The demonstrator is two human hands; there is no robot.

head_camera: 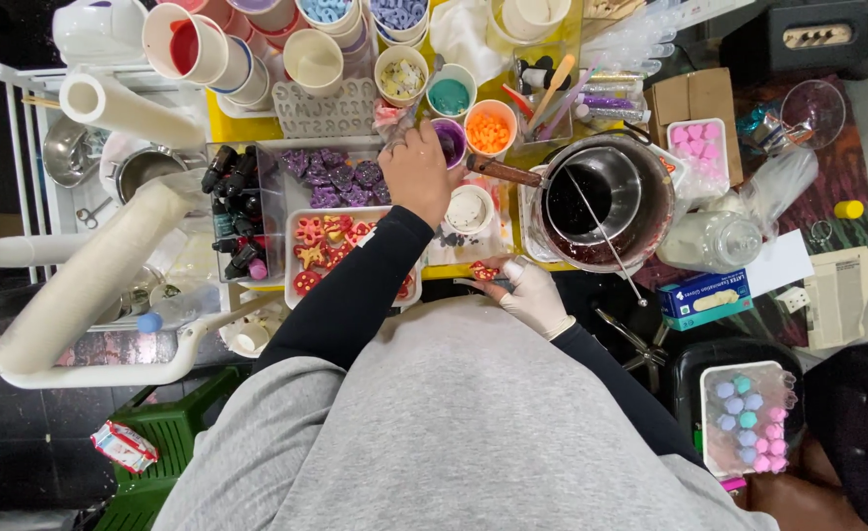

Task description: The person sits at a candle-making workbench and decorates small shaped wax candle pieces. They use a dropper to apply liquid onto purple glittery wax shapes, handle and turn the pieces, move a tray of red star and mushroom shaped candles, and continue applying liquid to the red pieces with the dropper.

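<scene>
A: Left hand, bare, reaches forward over the yellow table. Its fingers are curled around something thin near the small purple-filled cup, but I cannot tell exactly what it grips, because the hand hides it.

B: And the right hand?

A: It wears a white glove and stays close to the body, at the near edge of the table. Its fingertips pinch a small red, flower-shaped wax piece.

B: Where does that piece sit compared with the rest?

A: Just to the right of the white rectangular tray of red and yellow shaped pieces, and in front of the small white round cup. The round metal melting pot with dark liquid is further to the right, well apart from it.

B: Which step is this, in your opinion?

A: I judge the person is finishing one piece: the right hand steadies it while the left fetches colour or a tool from the cups. The next move calls for bringing the left hand back with care, without touching the tray.

B: And how does the piece lie?

A: It seems flat, and its longer side runs roughly left to right. It is too small to say which end leads.

B: Any other view?

A: No, only the head camera.
</scene>
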